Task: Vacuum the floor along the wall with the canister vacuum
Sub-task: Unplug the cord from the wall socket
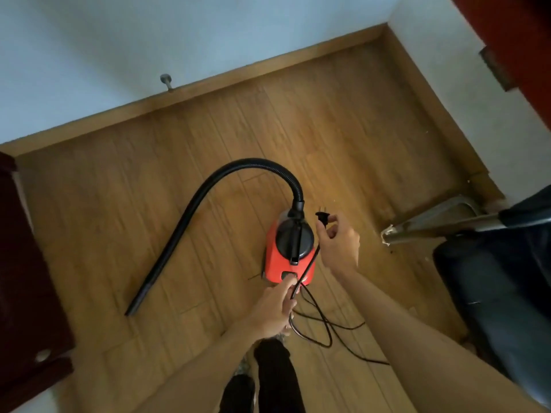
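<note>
The right hand (340, 245) pinches the plug (322, 217) at two o'clock of the canister vacuum (275, 263), the left hand (275, 304) grips the cord (311, 262) (likely freeing slack).

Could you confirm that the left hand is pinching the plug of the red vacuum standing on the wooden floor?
Not quite: in the head view the right hand pinches the plug of the red vacuum standing on the wooden floor; the left hand grips the cord.

A wooden floor (328, 129) meets the pale wall (179, 31) at a wooden skirting (238, 73). Dark red furniture (24, 263) stands left, a black chair (492, 293) right.
</note>
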The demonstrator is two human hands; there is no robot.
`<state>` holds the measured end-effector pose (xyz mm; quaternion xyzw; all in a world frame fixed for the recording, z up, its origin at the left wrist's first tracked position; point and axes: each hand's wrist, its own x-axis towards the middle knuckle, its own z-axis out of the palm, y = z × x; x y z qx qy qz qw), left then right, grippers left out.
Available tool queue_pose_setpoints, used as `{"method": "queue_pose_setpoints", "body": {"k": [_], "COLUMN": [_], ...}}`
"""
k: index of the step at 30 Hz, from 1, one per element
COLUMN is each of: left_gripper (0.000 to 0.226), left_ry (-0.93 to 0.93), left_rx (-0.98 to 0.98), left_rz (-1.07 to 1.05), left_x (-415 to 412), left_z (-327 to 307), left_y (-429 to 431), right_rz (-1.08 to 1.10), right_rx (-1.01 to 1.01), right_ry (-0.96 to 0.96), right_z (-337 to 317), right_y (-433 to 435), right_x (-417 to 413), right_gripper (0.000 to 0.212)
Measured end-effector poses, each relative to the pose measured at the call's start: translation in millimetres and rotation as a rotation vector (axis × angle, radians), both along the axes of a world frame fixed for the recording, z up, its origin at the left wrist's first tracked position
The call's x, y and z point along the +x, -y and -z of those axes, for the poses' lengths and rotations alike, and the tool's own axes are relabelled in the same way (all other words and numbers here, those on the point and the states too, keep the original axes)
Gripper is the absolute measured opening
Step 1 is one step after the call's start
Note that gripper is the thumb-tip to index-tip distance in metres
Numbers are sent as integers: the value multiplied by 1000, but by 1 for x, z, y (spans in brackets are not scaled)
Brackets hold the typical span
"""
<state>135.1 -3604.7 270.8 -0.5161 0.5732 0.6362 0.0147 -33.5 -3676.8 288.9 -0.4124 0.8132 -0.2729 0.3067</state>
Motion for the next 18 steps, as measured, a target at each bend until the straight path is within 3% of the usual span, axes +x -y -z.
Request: {"method": "queue_pose_setpoints", "body": {"k": [8, 18], "left_gripper": [34, 29], "left_ry": [13, 71], "left_rx": [81, 36], "left_rz": [-74, -156], "left_x": [-36, -45], "left_z": [98, 195], "left_y": [7, 14], "right_rz": [21, 3], "right_rx": [104, 127], "right_ry": [52, 98], "right_z": [119, 208], "right_y": [13, 31], "right_x": [-34, -26], "right_gripper": [18, 16]}}
